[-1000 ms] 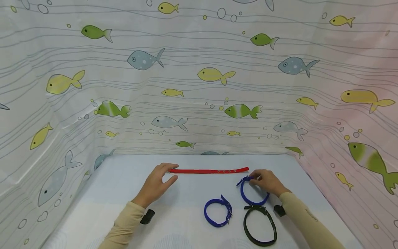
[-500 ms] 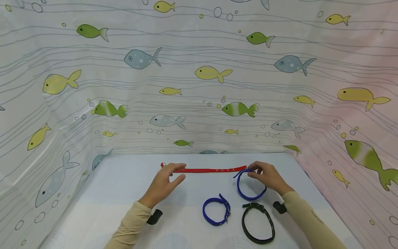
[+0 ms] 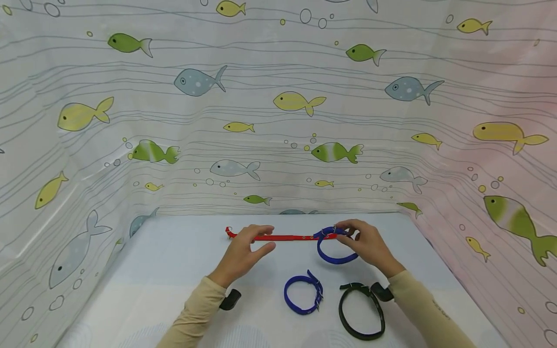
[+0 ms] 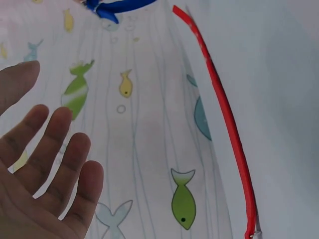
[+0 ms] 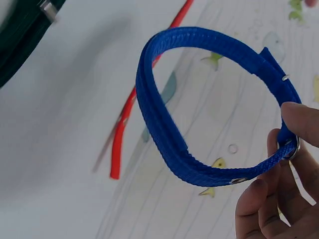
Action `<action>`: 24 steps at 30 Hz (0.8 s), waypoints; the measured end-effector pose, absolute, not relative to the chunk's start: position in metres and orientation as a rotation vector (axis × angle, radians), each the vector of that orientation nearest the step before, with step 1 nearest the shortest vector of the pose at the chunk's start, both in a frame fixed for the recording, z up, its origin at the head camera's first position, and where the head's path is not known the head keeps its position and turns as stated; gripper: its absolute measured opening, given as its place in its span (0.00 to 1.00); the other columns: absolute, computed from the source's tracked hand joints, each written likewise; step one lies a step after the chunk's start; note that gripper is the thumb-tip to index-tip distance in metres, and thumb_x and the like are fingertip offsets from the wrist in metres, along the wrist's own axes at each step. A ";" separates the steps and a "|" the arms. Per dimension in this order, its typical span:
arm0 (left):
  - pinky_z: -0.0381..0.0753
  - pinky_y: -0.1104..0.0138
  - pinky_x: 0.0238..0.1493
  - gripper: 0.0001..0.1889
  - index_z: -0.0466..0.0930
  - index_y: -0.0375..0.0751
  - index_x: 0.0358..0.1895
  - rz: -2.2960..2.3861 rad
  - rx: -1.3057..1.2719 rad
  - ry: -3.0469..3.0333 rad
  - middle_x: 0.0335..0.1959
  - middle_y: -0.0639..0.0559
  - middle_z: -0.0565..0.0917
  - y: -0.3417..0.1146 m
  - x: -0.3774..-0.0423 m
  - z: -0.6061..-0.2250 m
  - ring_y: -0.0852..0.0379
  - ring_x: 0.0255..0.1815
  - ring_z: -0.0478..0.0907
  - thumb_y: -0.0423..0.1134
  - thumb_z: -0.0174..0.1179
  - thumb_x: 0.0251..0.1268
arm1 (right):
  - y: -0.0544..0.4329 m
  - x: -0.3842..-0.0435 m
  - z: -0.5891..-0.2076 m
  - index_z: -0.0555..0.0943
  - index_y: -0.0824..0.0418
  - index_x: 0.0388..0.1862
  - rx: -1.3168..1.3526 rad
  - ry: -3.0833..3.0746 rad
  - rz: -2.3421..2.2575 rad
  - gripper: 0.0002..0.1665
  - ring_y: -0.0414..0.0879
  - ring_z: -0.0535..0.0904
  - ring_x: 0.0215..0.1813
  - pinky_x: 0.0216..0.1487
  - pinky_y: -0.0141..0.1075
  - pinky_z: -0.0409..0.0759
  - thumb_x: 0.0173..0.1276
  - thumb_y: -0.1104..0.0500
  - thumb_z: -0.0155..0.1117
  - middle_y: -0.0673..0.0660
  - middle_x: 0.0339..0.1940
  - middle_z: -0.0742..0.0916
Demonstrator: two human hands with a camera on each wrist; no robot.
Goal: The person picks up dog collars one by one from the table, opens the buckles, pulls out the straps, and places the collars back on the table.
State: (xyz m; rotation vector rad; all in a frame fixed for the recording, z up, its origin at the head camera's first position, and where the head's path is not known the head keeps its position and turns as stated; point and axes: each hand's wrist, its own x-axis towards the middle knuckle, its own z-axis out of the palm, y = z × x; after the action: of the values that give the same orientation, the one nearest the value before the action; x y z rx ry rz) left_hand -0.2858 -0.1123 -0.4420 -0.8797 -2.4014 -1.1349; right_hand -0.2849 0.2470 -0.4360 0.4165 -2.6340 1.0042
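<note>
A blue buckled collar [image 5: 164, 134] hangs from my right hand [image 3: 367, 244], whose thumb and fingers pinch it near the metal buckle. In the head view it is held up in front of the right end of a red collar [image 3: 278, 238], which lies unbuckled and stretched out along the back of the table. My left hand [image 3: 243, 253] hovers in front of the red collar's left part, thumb and fingers spread apart with nothing between them. In the left wrist view the fingers [image 4: 55, 144] are loosely bent and hold nothing.
A second blue collar [image 3: 287, 296], buckled into a ring, lies on the white table [image 3: 174, 270] nearer the front. To its right lies a dark green collar [image 3: 341, 314], also in a ring. A fish-patterned sheet [image 3: 278, 145] closes off the back and sides.
The right hand has lifted the blue collar off the table and moved it left and up. The left hand has drifted right, uncovering the red collar's curled left end.
</note>
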 end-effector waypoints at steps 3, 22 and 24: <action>0.79 0.54 0.57 0.26 0.80 0.47 0.64 -1.135 -0.887 -2.408 0.57 0.59 0.83 -0.104 -0.284 -0.441 0.58 0.59 0.78 0.48 0.71 0.64 | 0.238 -0.279 -0.431 0.85 0.51 0.54 0.454 -2.599 1.051 0.18 0.43 0.78 0.43 0.42 0.36 0.80 0.66 0.57 0.75 0.45 0.44 0.86; 0.80 0.61 0.56 0.27 0.80 0.50 0.62 -1.064 -1.005 -2.322 0.56 0.60 0.83 -0.058 -0.277 -0.435 0.61 0.57 0.76 0.57 0.68 0.64 | 0.188 -0.253 -0.417 0.83 0.49 0.52 0.751 -2.415 1.185 0.18 0.40 0.78 0.43 0.40 0.40 0.80 0.64 0.57 0.76 0.41 0.41 0.84; 0.81 0.62 0.54 0.25 0.82 0.51 0.60 -1.078 -0.985 -2.321 0.53 0.61 0.84 -0.057 -0.276 -0.435 0.62 0.55 0.77 0.58 0.68 0.65 | 0.185 -0.253 -0.417 0.83 0.49 0.53 0.771 -2.404 1.187 0.18 0.41 0.78 0.43 0.40 0.40 0.80 0.65 0.57 0.76 0.41 0.42 0.84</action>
State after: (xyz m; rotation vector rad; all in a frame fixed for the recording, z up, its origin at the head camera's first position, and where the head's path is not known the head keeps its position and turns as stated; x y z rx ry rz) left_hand -0.2761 -0.0568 -0.4349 -0.9855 -2.3207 -1.0775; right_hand -0.2531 0.1854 -0.4173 0.7706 -2.4040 1.1873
